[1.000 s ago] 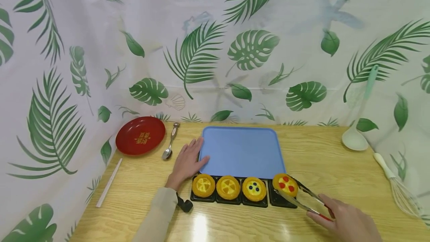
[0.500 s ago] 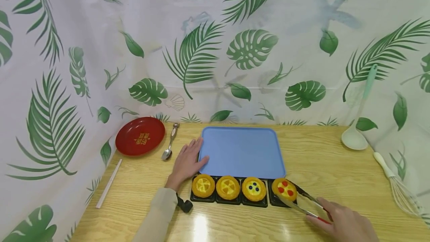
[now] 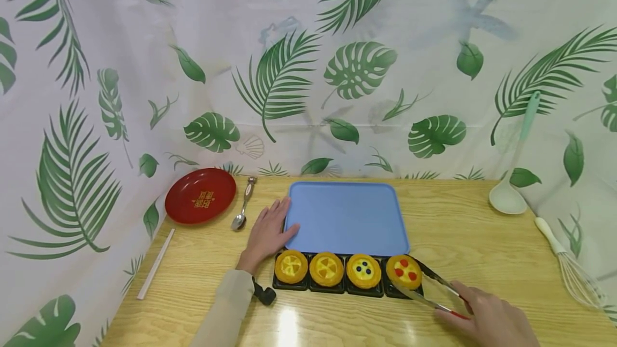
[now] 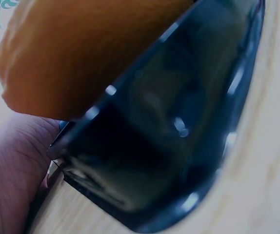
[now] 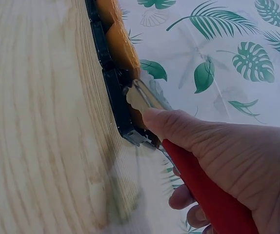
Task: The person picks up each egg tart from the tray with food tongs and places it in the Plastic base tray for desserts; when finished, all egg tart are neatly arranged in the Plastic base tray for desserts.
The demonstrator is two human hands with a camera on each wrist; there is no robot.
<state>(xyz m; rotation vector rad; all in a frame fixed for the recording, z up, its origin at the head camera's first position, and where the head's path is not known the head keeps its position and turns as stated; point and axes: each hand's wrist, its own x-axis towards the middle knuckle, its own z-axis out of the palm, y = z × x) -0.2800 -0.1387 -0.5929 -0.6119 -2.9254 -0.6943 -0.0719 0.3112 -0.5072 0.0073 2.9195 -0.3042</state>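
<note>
My right hand (image 3: 487,312) grips red-handled tongs (image 3: 430,302), whose arms reach either side of a tart with red toppings (image 3: 404,272). That tart sits in the rightmost black square holder (image 3: 396,292). The red handle (image 5: 203,195) lies under my thumb in the right wrist view. With fingers extended, my left hand (image 3: 267,234) rests at the left edge of a blue tray (image 3: 347,218), its thumb over the rim. A tart and its glossy black holder (image 4: 150,131) fill much of the left wrist view, near the left hand.
Left of the red-topped tart, a blueberry-topped tart (image 3: 363,271) and two yellow-topped tarts (image 3: 326,269) stand in black holders along the tray's front. A red plate (image 3: 200,195), spoon (image 3: 243,205) and chopsticks (image 3: 156,264) lie left. A ladle (image 3: 508,197) and whisk (image 3: 571,261) are at right.
The red-topped tart, between the tongs, has shifted slightly left and toward me, settling lower in its holder. That holder has slid left against its neighbour. My left hand stays put.
</note>
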